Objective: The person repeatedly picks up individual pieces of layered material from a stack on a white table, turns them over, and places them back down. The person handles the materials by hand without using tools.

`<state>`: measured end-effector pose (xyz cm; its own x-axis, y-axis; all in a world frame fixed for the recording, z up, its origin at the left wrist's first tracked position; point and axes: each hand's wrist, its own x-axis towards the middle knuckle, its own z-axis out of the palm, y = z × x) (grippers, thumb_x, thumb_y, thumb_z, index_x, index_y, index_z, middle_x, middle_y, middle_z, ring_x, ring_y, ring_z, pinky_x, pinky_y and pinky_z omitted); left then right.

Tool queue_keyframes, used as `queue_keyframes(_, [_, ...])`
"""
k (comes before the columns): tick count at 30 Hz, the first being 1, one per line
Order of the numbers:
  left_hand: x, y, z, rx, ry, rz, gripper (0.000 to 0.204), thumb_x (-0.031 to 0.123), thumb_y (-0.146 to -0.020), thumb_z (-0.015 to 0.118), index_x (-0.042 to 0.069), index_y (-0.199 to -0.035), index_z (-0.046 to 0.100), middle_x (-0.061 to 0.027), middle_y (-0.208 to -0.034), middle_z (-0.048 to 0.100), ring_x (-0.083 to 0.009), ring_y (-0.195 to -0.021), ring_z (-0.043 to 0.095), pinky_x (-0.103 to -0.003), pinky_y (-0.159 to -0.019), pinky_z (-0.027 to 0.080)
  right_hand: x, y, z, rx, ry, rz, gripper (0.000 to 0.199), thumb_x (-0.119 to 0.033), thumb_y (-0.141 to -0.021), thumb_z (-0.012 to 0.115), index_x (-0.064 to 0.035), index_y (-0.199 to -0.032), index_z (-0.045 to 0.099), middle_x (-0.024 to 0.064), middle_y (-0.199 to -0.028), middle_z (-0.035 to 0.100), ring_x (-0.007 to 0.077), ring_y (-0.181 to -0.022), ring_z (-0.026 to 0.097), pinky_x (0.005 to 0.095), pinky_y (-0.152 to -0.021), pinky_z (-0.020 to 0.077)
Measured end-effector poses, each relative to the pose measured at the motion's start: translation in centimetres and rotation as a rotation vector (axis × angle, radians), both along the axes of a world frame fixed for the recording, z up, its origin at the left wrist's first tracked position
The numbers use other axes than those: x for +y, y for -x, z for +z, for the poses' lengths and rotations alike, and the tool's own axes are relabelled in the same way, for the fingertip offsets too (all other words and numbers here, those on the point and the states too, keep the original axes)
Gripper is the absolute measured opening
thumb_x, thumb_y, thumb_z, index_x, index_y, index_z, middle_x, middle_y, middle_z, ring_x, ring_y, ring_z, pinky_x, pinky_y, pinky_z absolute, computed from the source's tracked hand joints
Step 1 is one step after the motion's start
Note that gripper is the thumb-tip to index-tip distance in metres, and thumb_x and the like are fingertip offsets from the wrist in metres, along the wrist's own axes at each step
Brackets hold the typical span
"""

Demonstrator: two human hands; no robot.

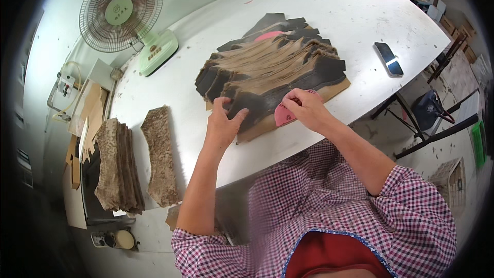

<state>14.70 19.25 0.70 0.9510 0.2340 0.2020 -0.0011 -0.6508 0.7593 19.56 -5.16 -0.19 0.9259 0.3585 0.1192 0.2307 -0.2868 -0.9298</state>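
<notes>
Pink half-round piece [284, 116]: lies just right of the frame's centre, over the tan sheet [260, 127] at the lower edge of the dark-and-tan stack [272, 67]; partly covered by the right hand; long axis slants from lower left to upper right, roughly along that edge.
Right hand [309, 110]: nearer of the two, right at the pink half-round piece; thumb and forefinger drawn narrow, seemingly pinching near the upper edge, with most of the visible pink down and left of the fingertips.
Left hand [221, 126]: left of centre, well apart from the pink; thumb and forefinger spread wide at the stack's lower left corner; cannot tell whether any layer is pressed.
Dark-and-tan stack: layered across mid-frame, with another pink piece [269, 35] among the upper layers.
White table [360, 25]: bears a phone [388, 60] at right, furry brown strips [116, 167] at lower left, a fan [119, 13] at upper left.
</notes>
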Motion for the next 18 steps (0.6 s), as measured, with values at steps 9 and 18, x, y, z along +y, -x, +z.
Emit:
queue_keyframes(9, [-10.4, 4.2, 1.6, -0.35, -0.578, -0.597, 0.006, 0.009, -0.083, 0.064, 0.004, -0.087, 0.062, -0.0116, -0.084, 0.062, -0.0304, -0.084, 0.059, -0.035, -0.075, 0.046, -1.1, -0.2, 1.5, 0.12, 0.022, 0.039, 0.035, -0.032, -0.088, 0.062, 0.0029, -0.084, 0.061, 0.0054, -0.076, 0.058, 0.0149, -0.069, 0.051, 0.0309, -0.063, 0.0427])
queue_keyframes(18, [-8.6, -0.8, -1.7, -0.276, -0.39, -0.258, 0.014, 0.009, -0.089, 0.056, 0.002, -0.1, 0.06, -0.0154, -0.101, 0.062, -0.0356, -0.098, 0.057, -0.043, -0.083, 0.047, -5.5, 4.0, 1.4, 0.213, -0.294, 0.08, 0.031, -0.018, -0.086, 0.061, 0.0036, -0.108, 0.064, 0.007, -0.098, 0.065, 0.0133, -0.092, 0.057, 0.0275, -0.081, 0.0458])
